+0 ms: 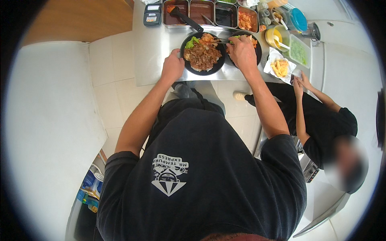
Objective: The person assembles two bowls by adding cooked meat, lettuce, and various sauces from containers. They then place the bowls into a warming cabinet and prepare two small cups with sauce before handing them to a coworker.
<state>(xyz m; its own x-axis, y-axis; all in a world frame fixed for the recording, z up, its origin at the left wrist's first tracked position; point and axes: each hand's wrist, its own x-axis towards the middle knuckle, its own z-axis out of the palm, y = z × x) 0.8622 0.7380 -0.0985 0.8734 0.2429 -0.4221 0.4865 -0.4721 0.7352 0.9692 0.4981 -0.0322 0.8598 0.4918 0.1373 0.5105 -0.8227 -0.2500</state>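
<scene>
A black bowl [205, 73] holds rice topped with brown sauced meat [202, 56], some green lettuce [191, 42] and reddish-orange kimchi [207, 38]. My left hand [173, 66] is closed on its left rim. From the right, my right hand [243, 53] grips metal tongs [219, 41], whose tips reach the kimchi in that bowl. Beneath my right hand and partly hidden by it sits a second black bowl [258, 51], with lettuce and orange food showing at its far edge.
Steel pans of sauces [201, 11] and a kimchi pan [247, 20] line the counter's back; a black ladle [189, 20] rests there. A card terminal [152, 15] stands left. Rightward are a yellow sauce tub [277, 38], greens container [298, 51], fries [280, 68] and a co-worker [321, 116].
</scene>
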